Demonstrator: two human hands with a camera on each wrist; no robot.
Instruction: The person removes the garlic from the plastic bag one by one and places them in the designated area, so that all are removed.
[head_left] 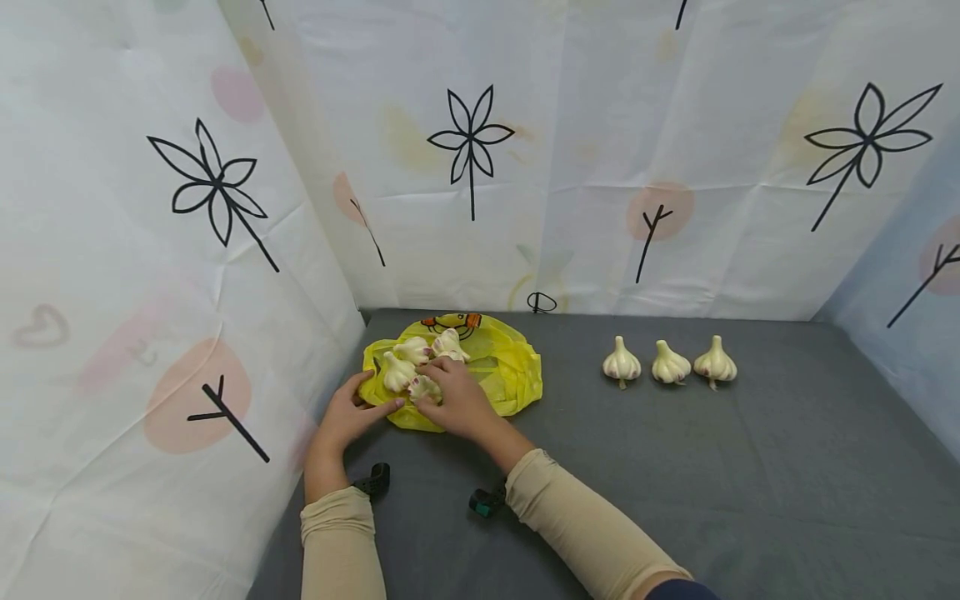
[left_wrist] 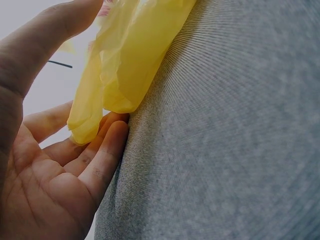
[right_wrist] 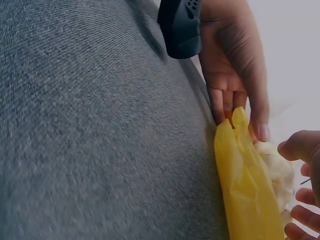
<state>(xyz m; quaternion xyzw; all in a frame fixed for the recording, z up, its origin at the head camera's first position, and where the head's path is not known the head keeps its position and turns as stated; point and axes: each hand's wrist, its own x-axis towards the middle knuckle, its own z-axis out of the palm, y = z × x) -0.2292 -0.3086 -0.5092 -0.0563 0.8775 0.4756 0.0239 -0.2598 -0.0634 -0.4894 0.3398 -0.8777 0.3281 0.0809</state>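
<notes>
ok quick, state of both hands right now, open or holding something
Left hand: open, fingers at the edge of the yellow bag.
Right hand: open, at the garlic bulbs on the bag; whether it touches one cannot be told.

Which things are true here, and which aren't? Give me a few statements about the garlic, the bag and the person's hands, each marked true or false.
1. Three garlic bulbs sit in a row on the grey cloth. True.
2. The plastic bag is blue. False: the bag is yellow.
3. The left hand is at the bag's edge. True.
4. The right hand is touching the row of three. False: the right hand is among the other bulbs, at the bag.
5. Beige sleeves cover the forearms. True.
</notes>
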